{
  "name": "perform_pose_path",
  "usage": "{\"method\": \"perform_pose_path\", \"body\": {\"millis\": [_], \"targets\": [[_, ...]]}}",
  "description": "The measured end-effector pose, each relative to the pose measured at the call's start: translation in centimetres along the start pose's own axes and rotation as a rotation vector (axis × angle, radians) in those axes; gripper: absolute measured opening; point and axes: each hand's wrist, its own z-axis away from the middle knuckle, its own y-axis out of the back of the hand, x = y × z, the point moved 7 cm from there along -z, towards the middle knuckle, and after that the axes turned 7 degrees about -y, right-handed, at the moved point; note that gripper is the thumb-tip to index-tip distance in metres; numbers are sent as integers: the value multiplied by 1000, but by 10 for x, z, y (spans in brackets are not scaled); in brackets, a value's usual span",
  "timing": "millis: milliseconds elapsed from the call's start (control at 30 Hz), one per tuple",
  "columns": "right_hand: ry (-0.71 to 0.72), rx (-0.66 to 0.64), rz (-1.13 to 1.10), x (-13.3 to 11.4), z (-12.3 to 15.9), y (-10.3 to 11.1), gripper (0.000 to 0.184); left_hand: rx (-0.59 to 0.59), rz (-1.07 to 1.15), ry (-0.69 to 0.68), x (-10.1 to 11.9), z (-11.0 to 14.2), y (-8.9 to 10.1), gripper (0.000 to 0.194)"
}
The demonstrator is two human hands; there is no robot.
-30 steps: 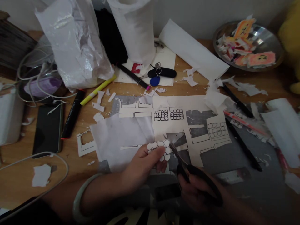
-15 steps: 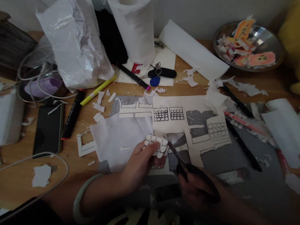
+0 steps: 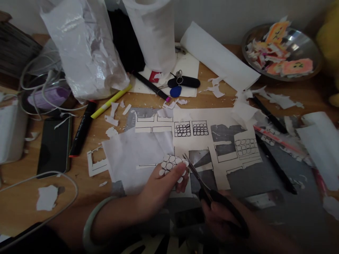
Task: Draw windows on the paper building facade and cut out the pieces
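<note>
Pinched in my left hand (image 3: 161,183) is a small paper cutout (image 3: 169,163) covered in black-outlined circles, its edge scalloped around them. My thumb lies over its right part. My right hand (image 3: 219,211) grips black-handled scissors (image 3: 202,183), and their blade tips point up and left, close beside the cutout's right edge. Beneath both hands lies a drawn-on paper sheet (image 3: 196,142) with rectangles, circle grids and cut-out holes. It rests on a grey cutting mat (image 3: 291,211). A plain white sheet (image 3: 135,155) lies to the left of my left hand.
A metal bowl (image 3: 304,38) holding colourful paper pieces stands at the back right. Markers, including a black one (image 3: 82,130) and a yellow one (image 3: 111,101), lie left of the sheets near a phone (image 3: 54,146). Paper scraps, a paper roll (image 3: 152,38) and keys (image 3: 182,82) surround the work.
My left hand has turned the circle cutout slightly and shifted its thumb right across it. The scissors have moved a little, their tips now somewhat lower and left.
</note>
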Motion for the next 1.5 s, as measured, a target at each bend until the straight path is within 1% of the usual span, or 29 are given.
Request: {"method": "perform_pose_path", "body": {"millis": [167, 233, 400, 500, 600, 700, 833, 933, 1000, 1100, 1200, 1333, 1433, 1500], "targets": [[-32, -28, -19, 0, 2, -3, 53, 52, 54, 77, -8, 2, 3, 36], [-3, -17, -39, 0, 1, -1, 52, 56, 77, 57, -8, 1, 3, 35], [52, -30, -71, 2, -1, 0, 47, 23, 105, 1, -4, -1, 2, 38], [71, -38, -106, 6, -1, 2, 44, 21, 164, -15, -3, -3, 1, 39], [50, -47, -96, 11, -1, 3, 42, 34, 243, -22, 0, -4, -1, 41], [23, -31, -71, 10, 0, 3, 44, 56, 285, -18, 1, -4, -2, 40], [-20, -35, -6, 2, 2, -1, 45, 69, 225, -24, 0, -2, 0, 40], [-50, -25, 29, -2, 3, -2, 51, 44, 154, -23, -1, -2, 0, 41], [-56, -42, 24, -3, 3, -5, 53, 34, 141, -16, -1, -1, -1, 40], [-66, -34, 26, -6, 4, -6, 54, 69, 186, -5, -1, -1, 0, 39], [-96, 9, 55, -9, 5, -6, 54, 77, 203, -15, 1, -1, 0, 40], [-74, 45, 68, -12, 5, -5, 53, 79, 253, -13, 4, -2, -2, 39], [-75, 48, 76, -8, 3, -3, 53, 92, 309, 16, 4, -2, -3, 39], [-88, 25, 83, -5, 3, -2, 52, 89, 312, 14, 4, -2, -3, 39]]}}
